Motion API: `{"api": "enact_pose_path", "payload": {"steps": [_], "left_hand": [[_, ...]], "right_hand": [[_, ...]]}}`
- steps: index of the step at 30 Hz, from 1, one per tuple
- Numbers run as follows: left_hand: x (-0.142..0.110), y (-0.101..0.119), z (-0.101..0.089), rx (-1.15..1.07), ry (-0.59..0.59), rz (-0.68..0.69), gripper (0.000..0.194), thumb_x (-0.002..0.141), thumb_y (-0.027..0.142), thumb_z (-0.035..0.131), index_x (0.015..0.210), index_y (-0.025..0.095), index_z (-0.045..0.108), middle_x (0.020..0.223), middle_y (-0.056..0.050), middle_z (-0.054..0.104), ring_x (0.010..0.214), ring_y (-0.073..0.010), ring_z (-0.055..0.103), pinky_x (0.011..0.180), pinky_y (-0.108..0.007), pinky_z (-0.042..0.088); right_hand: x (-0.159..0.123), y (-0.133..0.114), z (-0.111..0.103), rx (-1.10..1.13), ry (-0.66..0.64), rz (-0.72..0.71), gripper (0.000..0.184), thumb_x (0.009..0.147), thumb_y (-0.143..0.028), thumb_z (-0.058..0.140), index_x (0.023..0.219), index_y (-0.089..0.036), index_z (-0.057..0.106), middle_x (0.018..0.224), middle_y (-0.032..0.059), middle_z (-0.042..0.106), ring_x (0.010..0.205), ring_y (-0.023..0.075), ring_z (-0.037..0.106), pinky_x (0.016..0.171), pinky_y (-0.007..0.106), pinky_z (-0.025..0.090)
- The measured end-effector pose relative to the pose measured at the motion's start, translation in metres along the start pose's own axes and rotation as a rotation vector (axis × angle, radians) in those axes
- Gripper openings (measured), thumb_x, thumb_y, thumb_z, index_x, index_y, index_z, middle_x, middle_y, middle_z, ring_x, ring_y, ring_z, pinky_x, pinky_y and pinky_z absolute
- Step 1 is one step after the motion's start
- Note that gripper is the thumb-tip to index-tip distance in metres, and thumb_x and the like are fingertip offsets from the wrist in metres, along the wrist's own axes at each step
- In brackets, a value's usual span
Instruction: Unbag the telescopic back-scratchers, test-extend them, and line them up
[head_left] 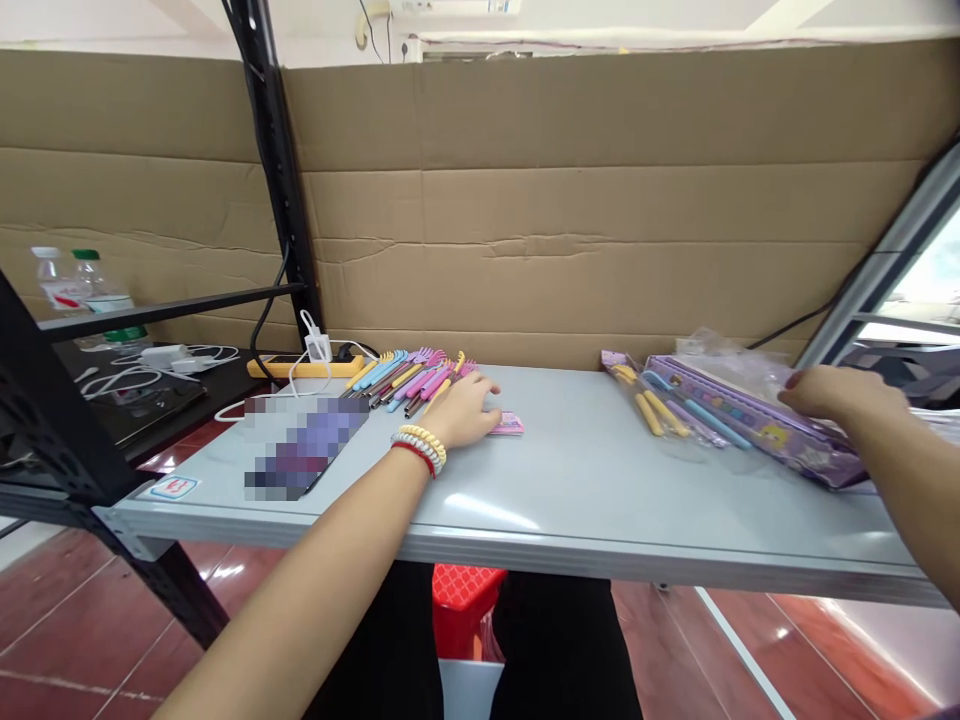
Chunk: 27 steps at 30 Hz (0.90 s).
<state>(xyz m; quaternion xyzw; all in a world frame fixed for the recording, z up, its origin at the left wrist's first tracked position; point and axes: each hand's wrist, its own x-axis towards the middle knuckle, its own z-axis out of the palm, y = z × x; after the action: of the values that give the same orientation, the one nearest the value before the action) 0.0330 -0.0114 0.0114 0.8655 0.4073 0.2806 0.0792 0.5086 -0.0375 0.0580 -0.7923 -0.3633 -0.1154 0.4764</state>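
My left hand [463, 410] rests palm down with its fingers apart, over the near right end of a row of slim coloured sticks [397, 380]. They are blue, yellow, pink and brown, some with claw-like tips. A small stack of pink printed cards [510, 424] shows just beside the fingers; whether they touch it I cannot tell. At the right, my right hand [844, 395] is curled above a purple printed packet [750, 415] and crumpled clear plastic bags [735, 365]; its fingertips are hidden. A clear packet of yellow sticks [652, 405] lies to the left.
A phone-like slab [307, 450], partly blurred, lies at the left. Behind it is a yellow power strip [300, 368] with a white charger [318, 347]. Cardboard [585, 210] walls the back. A black shelf post [277, 150] rises at the left. Below stands a red stool [461, 600].
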Motion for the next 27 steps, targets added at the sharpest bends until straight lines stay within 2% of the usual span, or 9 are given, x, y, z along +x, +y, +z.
{"api": "enact_pose_path", "payload": {"steps": [3,6,9,10,12,17,21,24,27], "left_hand": [[0.000,0.000,0.000,0.005,0.000,-0.013,0.034,0.078,0.029,0.052,0.110,0.017,0.061,0.122,-0.010,0.056,0.103,-0.0231,0.058,0.093,-0.035,0.044],[0.001,-0.001,0.000,0.019,-0.008,-0.016,0.032,0.079,0.029,0.052,0.107,0.017,0.062,0.120,-0.010,0.056,0.105,-0.0236,0.057,0.095,-0.036,0.043],[0.001,-0.001,0.000,0.028,-0.021,-0.014,0.030,0.078,0.028,0.053,0.104,0.017,0.063,0.118,-0.010,0.058,0.107,-0.0240,0.056,0.097,-0.036,0.042],[0.000,-0.001,0.000,0.030,-0.027,-0.017,0.029,0.078,0.028,0.054,0.103,0.017,0.063,0.118,-0.010,0.058,0.107,-0.0241,0.056,0.097,-0.036,0.042],[-0.001,-0.002,-0.001,0.037,-0.043,-0.027,0.029,0.078,0.028,0.053,0.103,0.017,0.064,0.119,-0.011,0.058,0.107,-0.0243,0.056,0.098,-0.036,0.041],[-0.004,-0.004,-0.001,0.060,-0.061,-0.046,0.030,0.080,0.031,0.051,0.103,0.017,0.064,0.119,-0.010,0.057,0.110,-0.0248,0.055,0.098,-0.036,0.041],[-0.004,-0.004,-0.001,0.070,-0.062,-0.029,0.030,0.081,0.031,0.050,0.103,0.018,0.064,0.118,-0.010,0.058,0.111,-0.0243,0.055,0.099,-0.035,0.041],[-0.004,-0.004,-0.001,0.065,-0.075,-0.055,0.030,0.080,0.031,0.050,0.104,0.017,0.063,0.121,-0.011,0.057,0.112,-0.0252,0.054,0.098,-0.036,0.041],[-0.002,-0.005,0.000,0.058,-0.080,-0.062,0.031,0.080,0.031,0.051,0.104,0.017,0.063,0.121,-0.011,0.056,0.112,-0.0254,0.053,0.097,-0.035,0.041]], "right_hand": [[-0.010,-0.011,-0.011,-0.457,0.022,-0.111,0.031,0.064,-0.009,0.069,0.040,-0.011,0.050,0.097,0.0241,0.064,0.103,0.0256,0.056,0.068,0.043,0.028],[-0.021,-0.028,-0.010,-0.453,-0.040,-0.317,0.015,0.066,-0.015,0.070,0.052,-0.015,0.064,0.083,0.0172,0.066,0.080,0.0198,0.058,0.064,0.038,0.028],[-0.036,-0.049,0.008,-0.361,-0.311,-0.409,0.010,0.064,-0.020,0.072,0.056,-0.017,0.067,0.063,0.0085,0.062,0.057,0.0136,0.047,0.061,0.035,0.029],[-0.042,-0.056,0.017,-0.348,-0.420,-0.417,0.013,0.062,-0.020,0.074,0.053,-0.017,0.065,0.058,0.0065,0.059,0.053,0.0129,0.044,0.060,0.035,0.030],[-0.059,-0.068,0.034,-0.379,-0.547,-0.372,0.022,0.058,-0.022,0.077,0.046,-0.017,0.059,0.049,0.0044,0.053,0.051,0.0142,0.043,0.060,0.036,0.031],[-0.095,-0.077,0.069,-0.458,-0.492,-0.173,0.047,0.051,-0.041,0.081,0.039,-0.022,0.039,0.050,0.0049,0.043,0.070,0.0282,0.054,0.069,0.047,0.034],[-0.096,-0.063,0.088,-0.386,-0.442,-0.054,0.059,0.048,-0.048,0.079,0.046,-0.025,0.025,0.058,0.0057,0.046,0.086,0.0360,0.056,0.077,0.053,0.034],[-0.088,-0.050,0.099,-0.376,-0.455,-0.050,0.061,0.047,-0.044,0.080,0.050,-0.025,0.021,0.061,0.0084,0.050,0.086,0.0367,0.057,0.075,0.053,0.037],[-0.088,-0.047,0.106,-0.329,-0.435,-0.148,0.052,0.053,-0.034,0.076,0.048,-0.024,0.024,0.060,0.0104,0.053,0.080,0.0341,0.059,0.072,0.051,0.041]]}}
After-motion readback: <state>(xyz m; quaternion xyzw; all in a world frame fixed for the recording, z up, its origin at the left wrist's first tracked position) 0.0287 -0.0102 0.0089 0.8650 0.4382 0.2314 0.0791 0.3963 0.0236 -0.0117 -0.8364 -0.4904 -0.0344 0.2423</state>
